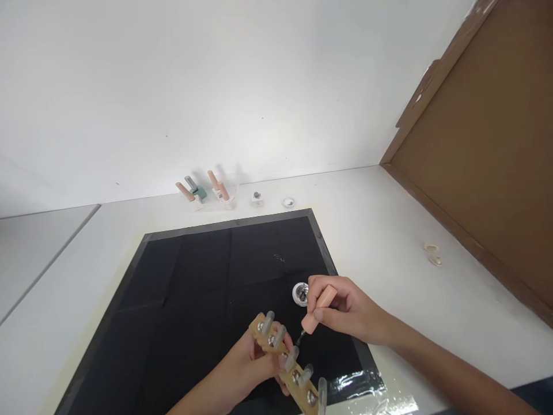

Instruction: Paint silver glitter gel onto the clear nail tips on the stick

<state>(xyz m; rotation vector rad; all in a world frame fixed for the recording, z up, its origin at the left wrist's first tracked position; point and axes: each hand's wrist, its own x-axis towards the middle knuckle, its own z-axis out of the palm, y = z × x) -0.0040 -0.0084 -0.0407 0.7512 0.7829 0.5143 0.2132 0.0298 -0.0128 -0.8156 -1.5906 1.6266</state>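
My left hand [248, 364] is closed around a wooden nail display stand [299, 395] that slants across the bottom of the view. Several clear false nails [279, 335] stick up from round metal mounts along it. Between the fingers of my right hand [348, 309] is the peach cap of a nail polish brush [318, 309]. The brush points down, its dark tip close to the middle false nail; whether they touch I cannot tell. Just behind my right fingers sits a small round open pot [299, 294] with shiny silvery contents, partly hidden by them.
A black mat [194, 288] with taped edges covers the white table [389, 230]. Along the wall stand several polish bottles [196, 202], a small clear jar [257, 199] and a round white dish [288, 202]. Two small beige pieces [434, 260] lie by the brown cardboard [479, 155] at right.
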